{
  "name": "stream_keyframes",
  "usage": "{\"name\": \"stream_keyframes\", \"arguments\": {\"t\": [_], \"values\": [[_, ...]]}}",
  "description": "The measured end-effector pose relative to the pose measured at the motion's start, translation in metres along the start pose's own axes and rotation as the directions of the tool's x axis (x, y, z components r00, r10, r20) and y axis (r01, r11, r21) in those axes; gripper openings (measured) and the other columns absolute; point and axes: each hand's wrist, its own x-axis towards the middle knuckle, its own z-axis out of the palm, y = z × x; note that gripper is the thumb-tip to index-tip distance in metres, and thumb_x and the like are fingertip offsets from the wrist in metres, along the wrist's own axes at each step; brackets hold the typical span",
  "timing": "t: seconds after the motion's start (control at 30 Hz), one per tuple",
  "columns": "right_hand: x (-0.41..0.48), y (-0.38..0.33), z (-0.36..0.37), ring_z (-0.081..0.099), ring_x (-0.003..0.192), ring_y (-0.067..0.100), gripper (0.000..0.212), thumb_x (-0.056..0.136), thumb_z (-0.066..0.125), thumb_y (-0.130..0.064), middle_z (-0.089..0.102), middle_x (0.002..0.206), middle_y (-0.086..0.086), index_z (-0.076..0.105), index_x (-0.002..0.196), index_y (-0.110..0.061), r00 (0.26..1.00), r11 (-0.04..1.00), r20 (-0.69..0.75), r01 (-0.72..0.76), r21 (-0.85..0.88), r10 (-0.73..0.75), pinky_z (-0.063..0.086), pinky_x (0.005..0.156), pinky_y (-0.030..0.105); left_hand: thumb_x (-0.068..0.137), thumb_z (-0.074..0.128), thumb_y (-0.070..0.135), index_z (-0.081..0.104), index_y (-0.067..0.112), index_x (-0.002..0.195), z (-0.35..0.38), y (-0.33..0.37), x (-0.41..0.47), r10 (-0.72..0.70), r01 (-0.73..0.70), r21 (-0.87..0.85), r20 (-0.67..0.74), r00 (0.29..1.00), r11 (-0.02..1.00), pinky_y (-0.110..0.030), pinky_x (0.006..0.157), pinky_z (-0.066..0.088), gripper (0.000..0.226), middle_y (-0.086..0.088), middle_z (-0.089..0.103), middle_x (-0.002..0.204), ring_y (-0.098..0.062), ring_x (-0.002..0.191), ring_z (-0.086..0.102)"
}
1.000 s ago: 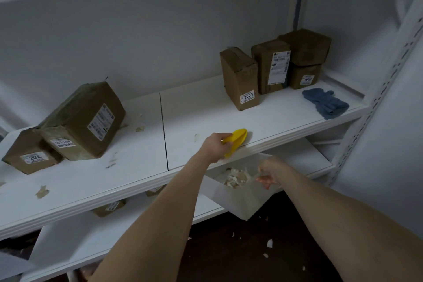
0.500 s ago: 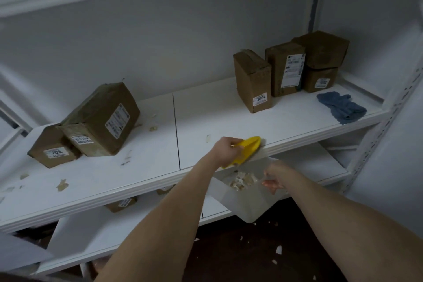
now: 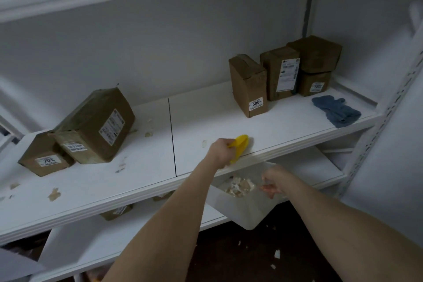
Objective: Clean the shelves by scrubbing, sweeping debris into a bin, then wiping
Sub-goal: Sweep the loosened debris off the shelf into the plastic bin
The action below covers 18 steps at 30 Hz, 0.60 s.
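On the shelf (image 3: pixel 286 126), the upright brown box (image 3: pixel 248 80) carries a small white sticker (image 3: pixel 256 103) with the number 3004 in bold digits. The lower box (image 3: pixel 306 82) of the stack at the right has a similar sticker (image 3: pixel 317 86); it seems to read 1002, but the digits are not sharp. The small box (image 3: pixel 39 151) at the left has a sticker (image 3: pixel 48 160) that begins with 20; the third sign is unclear. The shipping label (image 3: pixel 288 71) on the tall box (image 3: pixel 271 80) and the label (image 3: pixel 111 126) on the big tilted box (image 3: pixel 91 110) show only print too small to read.
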Motion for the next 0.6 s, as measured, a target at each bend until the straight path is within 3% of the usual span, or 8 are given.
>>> {"name": "stream_keyframes", "arguments": {"t": [0.03,0.1,0.17,0.2,0.3,0.4,0.5,0.6], "values": [[0.000,0.000,0.001,0.054,0.041,0.028,0.023,0.095,0.041,0.002,0.056,0.095,0.033,0.048,0.109,0.018,1.000,0.999,-0.004,0.018,0.043,-0.018,0.043,0.029,0.027,0.093,0.042,0.021,0.047,0.022,0.138,0.004,0.005,0.000,0.012,-0.012,0.001,0.057,0.998,1.000,-0.020,0.044,0.042,0.045,-0.010,0.061,0.112,-0.021,0.060,0.056],[0.000,0.000,0.003,0.055,0.047,0.030,0.032,0.095,0.042,0.002,0.053,0.085,0.024,0.046,0.125,0.013,0.999,0.992,-0.006,0.038,0.117,-0.038,0.043,0.026,0.030,0.094,0.044,0.023,0.047,0.020,0.138,0.008,0.010,0.001,0.066,-0.070,0.041,0.092,0.994,0.997,-0.027,0.059,0.051,0.044,-0.009,0.056,0.128,-0.024,0.078,0.061],[0.001,-0.003,0.002,0.054,0.032,0.028,0.024,0.095,0.043,0.001,0.056,0.101,0.034,0.049,0.109,0.019,1.000,0.996,0.005,-0.001,0.091,0.000,0.043,0.026,0.026,0.095,0.046,0.024,0.050,0.018,0.136,0.002,0.009,0.006,0.087,-0.087,0.046,-0.015,0.996,0.995,-0.032,0.087,0.049,0.042,-0.007,0.052,0.137,-0.028,0.111,0.058],[0.002,-0.005,0.001,0.051,0.025,0.025,0.020,0.094,0.043,0.001,0.053,0.112,0.041,0.047,0.093,0.020,1.000,0.998,0.008,-0.023,0.063,0.022,0.043,0.027,0.025,0.095,0.046,0.024,0.051,0.017,0.135,-0.004,0.007,0.009,0.060,-0.061,-0.007,-0.088,0.994,0.998,-0.034,0.090,0.049,0.041,-0.010,0.054,0.134,-0.030,0.113,0.058],[0.001,-0.009,-0.002,0.047,0.020,0.022,0.022,0.094,0.041,0.000,0.046,0.121,0.048,0.042,0.079,0.016,0.999,0.999,0.009,-0.036,0.014,0.035,0.041,0.026,0.022,0.093,0.044,0.026,0.057,0.011,0.126,-0.029,-0.009,0.028,-0.036,0.017,-0.071,-0.272,0.962,0.997,-0.042,0.084,0.054,0.038,-0.018,0.065,0.115,-0.036,0.099,0.064],[0.003,-0.011,-0.002,0.045,0.018,0.022,0.018,0.095,0.038,0.000,0.045,0.120,0.050,0.043,0.102,0.016,0.999,0.998,0.001,-0.042,0.040,0.042,0.038,0.023,0.021,0.097,0.036,0.040,0.062,0.003,0.106,-0.046,-0.028,0.046,-0.137,0.140,-0.020,-0.373,0.918,0.990,-0.036,0.078,0.048,0.047,-0.021,0.066,0.104,-0.037,0.096,0.061],[0.006,-0.013,0.000,0.049,0.023,0.023,0.034,0.095,0.037,0.000,0.045,0.118,0.051,0.039,0.123,0.018,0.999,0.998,-0.030,-0.021,0.054,0.023,0.040,0.025,0.022,0.099,0.028,0.046,0.061,0.000,0.104,-0.051,-0.038,0.058,-0.163,0.170,-0.016,-0.393,0.905,0.985,-0.032,0.074,0.039,0.056,-0.023,0.064,0.105,-0.038,0.098,0.059],[0.007,-0.014,0.006,0.051,0.027,0.026,0.026,0.093,0.038,0.002,0.045,0.117,0.052,0.041,0.118,0.010,0.998,0.997,-0.054,0.021,0.077,-0.016,0.042,0.026,0.024,0.100,0.027,0.044,0.060,0.000,0.106,-0.055,-0.040,0.070,-0.151,0.150,-0.032,-0.397,0.905,0.988,-0.035,0.078,0.043,0.056,-0.025,0.063,0.106,-0.038,0.099,0.060]]}}
